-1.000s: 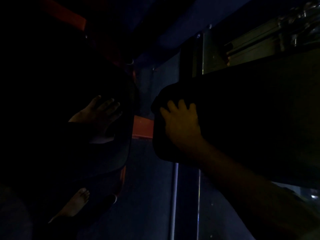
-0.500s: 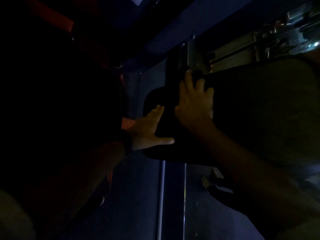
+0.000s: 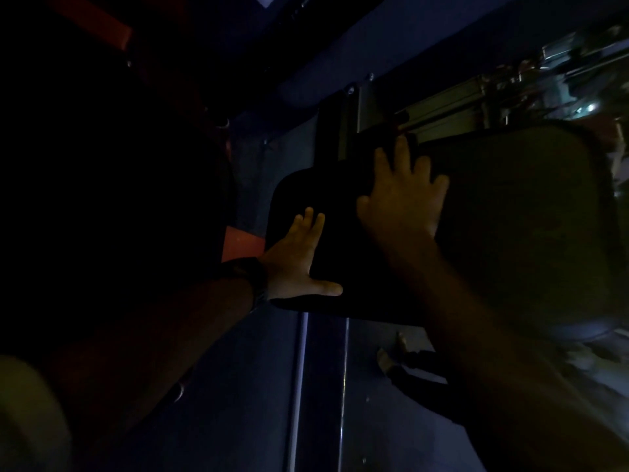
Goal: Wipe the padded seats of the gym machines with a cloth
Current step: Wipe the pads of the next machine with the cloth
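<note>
The right hand [image 3: 403, 195] is laid flat on the dark padded seat [image 3: 493, 226], near its upper edge, with the fingers [image 3: 401, 148] spread apart and pointing upward. Whether a cloth is held under this hand cannot be told, because the picture is very dark. The left hand [image 3: 299, 264] is pressed flat on the left part of the same seat, close to its rounded corner; the fingers are held together and straight, and the thumb [image 3: 326, 288] is stretched out to the right along the lower edge. Nothing is gripped by it. A dark band [image 3: 253, 277] is worn on the left wrist.

The seat is seen as a wide black pad with rounded corners, which fills the middle and the right of the view. Above it, a metal frame [image 3: 439, 107] with bolts and rails is placed, and shiny machine parts are seen at the top right, blurred. Just beside the left edge of the seat, an orange part [image 3: 241, 241] is visible. Below the seat, two thin bright rods [image 3: 299, 386] are seen running down over the dark blue floor [image 3: 238, 420].
</note>
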Available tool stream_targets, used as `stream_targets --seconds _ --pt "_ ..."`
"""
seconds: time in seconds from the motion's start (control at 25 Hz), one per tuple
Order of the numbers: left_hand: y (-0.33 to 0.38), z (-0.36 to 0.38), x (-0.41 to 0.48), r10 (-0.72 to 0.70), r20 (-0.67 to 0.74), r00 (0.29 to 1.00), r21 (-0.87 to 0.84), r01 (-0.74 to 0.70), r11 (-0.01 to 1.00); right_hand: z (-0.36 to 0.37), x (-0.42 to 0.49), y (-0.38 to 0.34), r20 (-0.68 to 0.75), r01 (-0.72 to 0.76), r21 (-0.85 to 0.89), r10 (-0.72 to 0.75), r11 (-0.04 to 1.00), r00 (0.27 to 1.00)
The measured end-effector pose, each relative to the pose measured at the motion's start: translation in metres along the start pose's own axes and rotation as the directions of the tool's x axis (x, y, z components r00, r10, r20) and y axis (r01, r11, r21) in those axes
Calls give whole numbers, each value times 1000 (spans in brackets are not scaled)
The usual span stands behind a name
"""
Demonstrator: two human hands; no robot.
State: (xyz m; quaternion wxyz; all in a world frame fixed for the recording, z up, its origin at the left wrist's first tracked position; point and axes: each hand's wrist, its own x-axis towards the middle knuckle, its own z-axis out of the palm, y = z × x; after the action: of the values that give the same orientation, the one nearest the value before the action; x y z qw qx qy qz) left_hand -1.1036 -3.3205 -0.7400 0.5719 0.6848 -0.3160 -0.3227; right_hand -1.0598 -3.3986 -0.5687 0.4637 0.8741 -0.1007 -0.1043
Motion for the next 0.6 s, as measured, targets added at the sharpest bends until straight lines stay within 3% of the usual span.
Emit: stream_targets --seconds 0.12,0.16,0.24,0.28,0.4,0.44,0.52,0.56,0.6 --pt "1 0 -1 -9 -8 1000 20 9 1000 7 -26 -16 22 220 -98 -219 970 975" --pt "2 -1 -2 -8 -8 1000 19 8 1000 7 -24 -9 39 215 -56 -214 975 976" --pt "1 -3 -4 3 -12 1000 -13 -3 1000 -4 -26 8 36 -8 29 7 1000 999" --pt "2 -3 -4 8 -21 1000 -30 -9 1000 -4 -36 11 46 -32 37 30 999 998" --pt "5 1 -6 52 -23 998 -45 -53 998 11 -88 7 36 202 25 -202 979 979" --pt "5 3 -7 48 -29 998 -49 -50 998 13 -89 13 38 177 72 -180 982 983" --pt "4 6 -8 27 -34 999 -48 -29 998 4 -83 17 52 -52 137 45 989 998" --pt "4 5 -9 32 -24 999 -53 -33 998 4 -86 11 71 -62 126 54 990 996" --pt "4 4 -9 52 -13 999 -59 -53 997 7 -96 2 71 21 99 -28 995 997"
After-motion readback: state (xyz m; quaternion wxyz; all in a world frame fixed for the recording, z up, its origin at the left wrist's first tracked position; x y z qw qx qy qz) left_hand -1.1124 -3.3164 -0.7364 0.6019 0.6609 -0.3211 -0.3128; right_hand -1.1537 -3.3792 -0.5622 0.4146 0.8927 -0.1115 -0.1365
